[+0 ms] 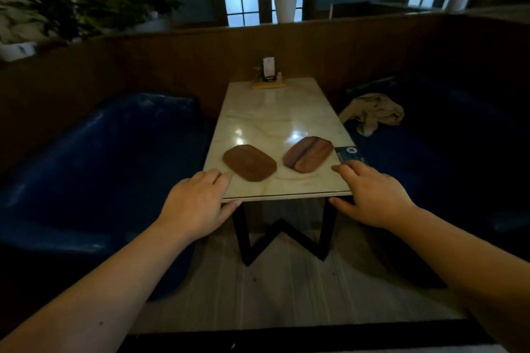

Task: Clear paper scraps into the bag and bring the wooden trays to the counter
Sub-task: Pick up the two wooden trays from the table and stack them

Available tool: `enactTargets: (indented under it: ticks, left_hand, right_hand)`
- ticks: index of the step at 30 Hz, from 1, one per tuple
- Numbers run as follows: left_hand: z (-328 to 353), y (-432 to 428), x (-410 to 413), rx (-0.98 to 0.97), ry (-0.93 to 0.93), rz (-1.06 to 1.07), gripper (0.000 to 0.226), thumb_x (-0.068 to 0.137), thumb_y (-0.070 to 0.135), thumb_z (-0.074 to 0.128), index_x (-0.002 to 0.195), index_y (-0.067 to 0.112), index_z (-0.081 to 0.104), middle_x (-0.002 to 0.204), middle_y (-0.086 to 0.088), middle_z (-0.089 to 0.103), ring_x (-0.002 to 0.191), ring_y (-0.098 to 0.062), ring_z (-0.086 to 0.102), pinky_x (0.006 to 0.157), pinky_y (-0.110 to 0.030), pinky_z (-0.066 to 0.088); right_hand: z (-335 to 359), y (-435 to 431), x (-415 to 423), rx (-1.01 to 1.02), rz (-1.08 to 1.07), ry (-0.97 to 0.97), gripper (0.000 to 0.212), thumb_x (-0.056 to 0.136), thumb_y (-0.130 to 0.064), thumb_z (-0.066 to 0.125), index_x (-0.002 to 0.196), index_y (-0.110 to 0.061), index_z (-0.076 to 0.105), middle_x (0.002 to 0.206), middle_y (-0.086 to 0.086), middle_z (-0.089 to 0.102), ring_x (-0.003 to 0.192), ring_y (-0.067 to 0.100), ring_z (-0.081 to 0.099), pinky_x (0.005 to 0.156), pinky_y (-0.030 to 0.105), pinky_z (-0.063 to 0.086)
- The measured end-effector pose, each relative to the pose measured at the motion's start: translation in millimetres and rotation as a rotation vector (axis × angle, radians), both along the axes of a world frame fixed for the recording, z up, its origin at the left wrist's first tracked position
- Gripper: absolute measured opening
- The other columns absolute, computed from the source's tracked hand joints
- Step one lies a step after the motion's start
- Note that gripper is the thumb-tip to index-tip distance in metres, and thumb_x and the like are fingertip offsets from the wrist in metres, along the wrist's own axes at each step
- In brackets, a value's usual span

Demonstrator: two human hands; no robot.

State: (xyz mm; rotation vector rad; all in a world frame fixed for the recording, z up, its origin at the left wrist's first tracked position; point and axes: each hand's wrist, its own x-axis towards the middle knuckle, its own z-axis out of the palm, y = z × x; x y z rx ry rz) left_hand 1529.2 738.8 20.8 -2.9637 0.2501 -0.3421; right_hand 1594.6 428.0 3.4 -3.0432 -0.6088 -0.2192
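Observation:
Two brown wooden trays lie near the front end of a pale marble table (272, 120). The left tray (249, 163) is plain. The right tray (308, 153) has a dark stripe along its middle. My left hand (198, 200) hovers at the table's front left corner, fingers apart, just short of the left tray. My right hand (370, 195) hovers at the front right corner, fingers spread, holding nothing. No paper scraps or bag show on the table.
Blue padded benches (100, 169) flank the table on both sides. A beige cloth (372, 113) lies on the right bench. A menu stand on a wooden base (269, 77) sits at the far end. A blue sticker (350, 153) marks the table's right edge.

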Motion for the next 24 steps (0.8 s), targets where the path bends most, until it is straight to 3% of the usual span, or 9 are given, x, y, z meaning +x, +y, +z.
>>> enactTargets:
  ticks: [8,15,24]
  left_hand:
    - [-28.6,-33.1,152.4,-0.034,0.002,-0.067,0.064,0.088,0.060,0.040,0.138,0.019,0.038,0.129,-0.003,0.056,0.111,-0.022,0.056,0.078,-0.037,0.053]
    - [-63.8,-62.4,270.0,-0.176,0.040,0.042,0.066,0.087,0.061,0.041,0.139,0.022,0.036,0.134,-0.003,0.053,0.117,-0.021,0.053,0.085,-0.036,0.050]
    - [-113.0,-70.1,375.3,-0.254,0.226,0.078,0.070,0.087,0.063,0.037,0.143,0.023,0.024,0.137,-0.003,0.049,0.120,-0.022,0.050,0.089,-0.038,0.048]
  right_hand:
    - [-36.4,-26.3,141.1,0.082,-0.102,0.076,0.071,0.082,-0.065,0.049,0.141,-0.032,0.028,0.146,-0.001,0.039,0.120,0.022,0.052,0.080,0.038,0.052]
    - [-72.7,-61.2,264.3,0.165,-0.121,0.202,0.070,0.083,-0.064,0.050,0.142,-0.033,0.028,0.145,-0.006,0.039,0.119,0.018,0.051,0.078,0.035,0.048]
    - [-106.0,-66.6,376.2,0.226,-0.138,0.313,0.074,0.083,-0.059,0.055,0.144,-0.036,0.019,0.147,0.001,0.036,0.114,0.025,0.056,0.080,0.041,0.053]
